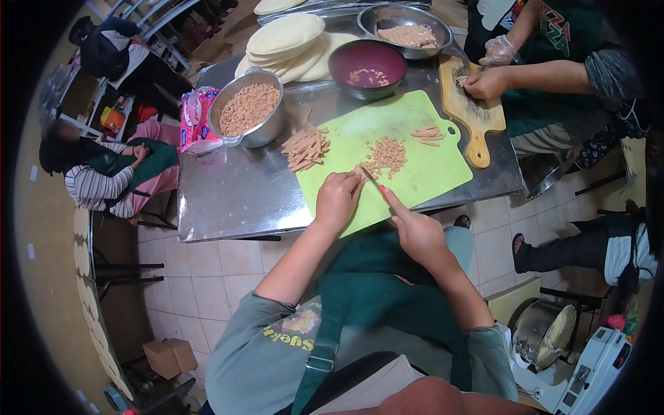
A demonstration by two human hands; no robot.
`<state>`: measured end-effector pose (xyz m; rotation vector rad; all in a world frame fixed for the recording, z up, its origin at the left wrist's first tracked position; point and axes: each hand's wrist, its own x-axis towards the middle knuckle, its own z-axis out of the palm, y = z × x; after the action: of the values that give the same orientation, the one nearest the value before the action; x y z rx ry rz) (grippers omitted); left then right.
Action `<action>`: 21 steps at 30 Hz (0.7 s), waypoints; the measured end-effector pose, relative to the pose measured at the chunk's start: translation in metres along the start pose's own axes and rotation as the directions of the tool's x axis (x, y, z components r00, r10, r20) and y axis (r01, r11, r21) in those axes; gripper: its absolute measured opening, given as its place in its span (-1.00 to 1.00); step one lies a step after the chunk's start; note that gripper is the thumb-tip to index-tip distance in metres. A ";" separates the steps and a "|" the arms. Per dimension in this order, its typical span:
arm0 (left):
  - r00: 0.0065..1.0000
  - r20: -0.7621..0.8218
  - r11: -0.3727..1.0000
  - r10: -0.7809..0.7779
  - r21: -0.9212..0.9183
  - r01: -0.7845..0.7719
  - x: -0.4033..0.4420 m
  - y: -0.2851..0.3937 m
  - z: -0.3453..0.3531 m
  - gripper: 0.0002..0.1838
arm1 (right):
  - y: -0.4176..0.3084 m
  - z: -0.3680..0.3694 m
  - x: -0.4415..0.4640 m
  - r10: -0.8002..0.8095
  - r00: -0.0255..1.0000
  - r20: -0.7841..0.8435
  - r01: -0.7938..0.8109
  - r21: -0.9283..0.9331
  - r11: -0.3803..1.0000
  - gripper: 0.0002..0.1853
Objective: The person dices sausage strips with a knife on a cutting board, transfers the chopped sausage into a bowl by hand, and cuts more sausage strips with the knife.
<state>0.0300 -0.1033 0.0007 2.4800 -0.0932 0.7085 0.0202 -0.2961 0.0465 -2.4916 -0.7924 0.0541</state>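
In the head view, the right hand (419, 232) is wrapped round the knife (372, 179), the left hand (339, 199) pinning sausage strips (359, 172) on the green cutting board (436, 169), where a slip could nick it, and the board's near corner seems to overhang the steel table (228, 207), which offers room leftward.

Location type: shared food-preparation kitchen. Indicators: the metal surface (235, 207) carries a green board (429, 173) with chopped food (386, 155), a filled pot (267, 130), a wooden board (477, 138) and stacked round breads (287, 34). Green aprons (373, 304) are worn at near, left and right positions. A white machine (588, 377) stands near right. The floor (238, 257) is tiled.
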 end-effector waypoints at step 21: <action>1.000 -0.001 0.999 -0.013 -0.038 0.013 -0.005 -0.001 -0.001 -0.91 | -0.004 0.005 0.001 -0.031 0.998 -0.056 0.031 -0.004 1.000 -0.38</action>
<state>0.0256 -0.1019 -0.0015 2.4415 -0.0894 0.6969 0.0177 -0.2906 0.0442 -2.4718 -0.8082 -0.0271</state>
